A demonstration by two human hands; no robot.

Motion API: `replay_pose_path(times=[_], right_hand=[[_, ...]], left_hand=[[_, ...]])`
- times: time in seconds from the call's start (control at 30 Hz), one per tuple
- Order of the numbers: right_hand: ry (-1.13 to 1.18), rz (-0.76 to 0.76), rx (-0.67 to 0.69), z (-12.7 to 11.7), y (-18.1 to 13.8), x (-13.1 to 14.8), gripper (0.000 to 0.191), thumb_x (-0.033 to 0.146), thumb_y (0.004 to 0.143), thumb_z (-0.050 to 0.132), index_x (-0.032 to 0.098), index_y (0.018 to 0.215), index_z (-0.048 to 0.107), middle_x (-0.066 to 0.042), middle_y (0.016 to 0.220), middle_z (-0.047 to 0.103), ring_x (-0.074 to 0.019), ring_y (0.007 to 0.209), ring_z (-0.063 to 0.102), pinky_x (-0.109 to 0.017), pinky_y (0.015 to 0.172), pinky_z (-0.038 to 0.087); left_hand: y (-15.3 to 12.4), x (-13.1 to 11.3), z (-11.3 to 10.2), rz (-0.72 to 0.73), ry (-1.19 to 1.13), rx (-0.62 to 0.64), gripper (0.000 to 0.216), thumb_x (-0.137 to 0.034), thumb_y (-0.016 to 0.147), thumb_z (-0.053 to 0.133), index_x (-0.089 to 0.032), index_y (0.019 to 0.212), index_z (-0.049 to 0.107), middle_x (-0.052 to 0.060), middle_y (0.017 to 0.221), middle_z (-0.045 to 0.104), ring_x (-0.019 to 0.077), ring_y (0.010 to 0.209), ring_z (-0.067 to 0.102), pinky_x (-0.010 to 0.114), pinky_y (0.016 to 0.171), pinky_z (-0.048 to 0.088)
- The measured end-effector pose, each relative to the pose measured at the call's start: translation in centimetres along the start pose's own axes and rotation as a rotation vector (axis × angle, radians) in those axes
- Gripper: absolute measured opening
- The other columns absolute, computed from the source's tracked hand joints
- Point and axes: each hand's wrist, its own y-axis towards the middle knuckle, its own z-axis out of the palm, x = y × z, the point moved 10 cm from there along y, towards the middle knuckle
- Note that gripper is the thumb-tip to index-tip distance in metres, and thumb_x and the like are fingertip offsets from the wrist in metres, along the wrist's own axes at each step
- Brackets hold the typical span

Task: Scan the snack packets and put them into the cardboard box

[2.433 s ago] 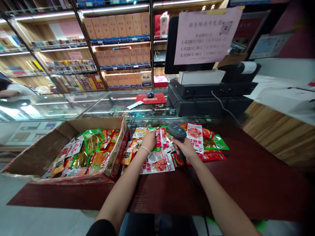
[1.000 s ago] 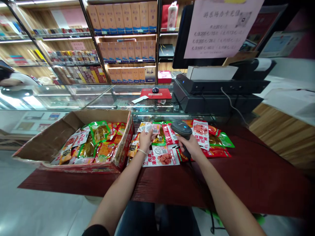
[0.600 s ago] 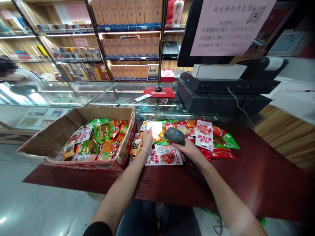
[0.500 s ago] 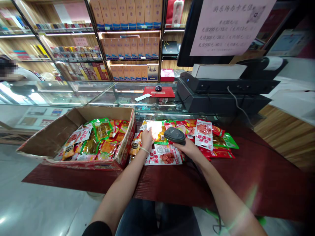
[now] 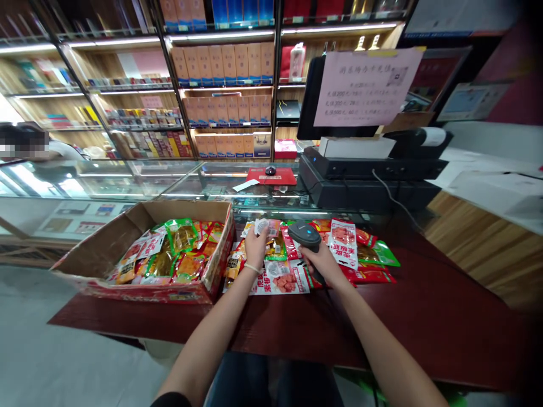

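Note:
My right hand (image 5: 323, 264) is closed round the grip of a dark grey barcode scanner (image 5: 304, 233), its head angled left toward my other hand. My left hand (image 5: 257, 249) pinches a small snack packet (image 5: 261, 226), whose whitish printed side shows past the fingertips. Below both hands, several snack packets are spread over the dark red table (image 5: 271, 328). Among them are a white and red packet (image 5: 280, 278) by my left wrist and another white and red one (image 5: 344, 240) right of the scanner. A green-edged packet (image 5: 384, 254) lies at the right end.
An open cardboard box (image 5: 139, 289) of mixed snack packets stands on the left. Behind the table runs a glass counter (image 5: 178, 178) with a mouse (image 5: 270, 170) on a red mat. A monitor (image 5: 311, 102) bears a pink paper notice (image 5: 365, 85). Another person (image 5: 63, 155) is at the far left.
The bright scanner light on the packet in my left hand has gone out. The camera view has tilted up, showing more shelving. Both hands keep nearly the same place over the packets.

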Motion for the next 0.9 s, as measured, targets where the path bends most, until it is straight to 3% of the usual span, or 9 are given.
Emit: replay_pose_path(times=[0.1, 0.2, 0.3, 0.4, 0.5, 0.63, 0.73, 0.9], right_hand=[[0.059, -0.030, 0.016, 0.7, -0.3, 1.6, 0.035, 0.041, 0.082, 0.065, 0.021, 0.058, 0.049, 0.005, 0.040, 0.047, -0.0095, 0.031, 0.043, -0.022, 0.034, 0.033], [0.133, -0.044, 0.052, 2.2, -0.6, 2.9, 0.033, 0.043, 0.079, 0.068, 0.021, 0.062, 0.050, 0.006, 0.042, 0.047, -0.0092, 0.031, 0.042, -0.022, 0.034, 0.032], [0.167, -0.056, 0.099, 4.2, -0.9, 4.0, 0.031, 0.043, 0.077, 0.070, 0.021, 0.066, 0.052, 0.006, 0.044, 0.049, -0.0092, 0.032, 0.043, -0.022, 0.034, 0.032], [0.142, -0.060, 0.138, 6.2, -1.1, 4.6, 0.030, 0.043, 0.076, 0.070, 0.020, 0.066, 0.054, 0.005, 0.044, 0.049, -0.0096, 0.032, 0.044, -0.022, 0.034, 0.034], [0.132, -0.038, 0.161, 7.7, -1.1, 4.5, 0.030, 0.044, 0.076, 0.070, 0.020, 0.066, 0.055, 0.005, 0.044, 0.050, -0.0094, 0.032, 0.043, -0.022, 0.034, 0.034], [0.150, -0.034, 0.179, 8.8, -1.3, 4.3, 0.031, 0.044, 0.077, 0.071, 0.020, 0.066, 0.053, 0.006, 0.045, 0.050, -0.0086, 0.032, 0.043, -0.021, 0.034, 0.035], [0.166, -0.022, 0.173, 8.8, -1.6, 4.2, 0.032, 0.045, 0.077, 0.071, 0.020, 0.068, 0.054, 0.006, 0.045, 0.050, -0.0087, 0.033, 0.044, -0.021, 0.034, 0.035], [0.169, -0.019, 0.088, 6.8, -2.2, 4.3, 0.029, 0.043, 0.074, 0.073, 0.019, 0.074, 0.057, 0.006, 0.045, 0.050, -0.0085, 0.032, 0.044, -0.020, 0.032, 0.034]], left_hand=[[-0.7, -5.8, 0.1, 0.116, 0.017, 0.075, 0.036, -0.045, 0.081, 0.065, -0.016, 0.102, 0.066, 0.007, 0.097, 0.072, 0.0192, 0.084, 0.069, 0.032, 0.076, 0.057], [-1.4, -12.2, -1.4, 0.232, 0.162, 0.120, 0.035, -0.044, 0.083, 0.063, -0.017, 0.105, 0.069, 0.006, 0.097, 0.073, 0.0204, 0.086, 0.069, 0.033, 0.078, 0.057], [-2.5, -18.7, -5.2, 0.436, 0.527, 0.024, 0.030, -0.040, 0.087, 0.060, -0.020, 0.106, 0.072, 0.004, 0.097, 0.075, 0.0211, 0.091, 0.069, 0.032, 0.084, 0.054], [-3.5, -22.7, -9.4, 0.618, 0.893, -0.086, 0.030, -0.032, 0.092, 0.052, -0.025, 0.115, 0.070, 0.003, 0.112, 0.073, 0.0214, 0.104, 0.066, 0.034, 0.095, 0.049], [-2.9, -22.2, -13.0, 0.652, 1.214, -0.092, 0.039, -0.023, 0.092, 0.047, -0.020, 0.128, 0.061, 0.009, 0.129, 0.064, 0.0243, 0.121, 0.058, 0.041, 0.106, 0.042], [-1.0, -17.0, -15.8, 0.495, 1.517, 0.101, 0.049, -0.020, 0.084, 0.055, -0.010, 0.132, 0.055, 0.019, 0.132, 0.059, 0.0303, 0.128, 0.052, 0.048, 0.109, 0.038], [-1.0, -15.0, -16.2, 0.452, 1.539, 0.179, 0.042, -0.025, 0.089, 0.050, -0.011, 0.128, 0.058, 0.017, 0.128, 0.062, 0.0286, 0.122, 0.056, 0.045, 0.105, 0.043], [-2.0, -16.2, -15.3, 0.486, 1.495, 0.145, 0.039, -0.028, 0.092, 0.044, -0.014, 0.124, 0.062, 0.014, 0.119, 0.068, 0.0285, 0.110, 0.064, 0.042, 0.096, 0.049]])
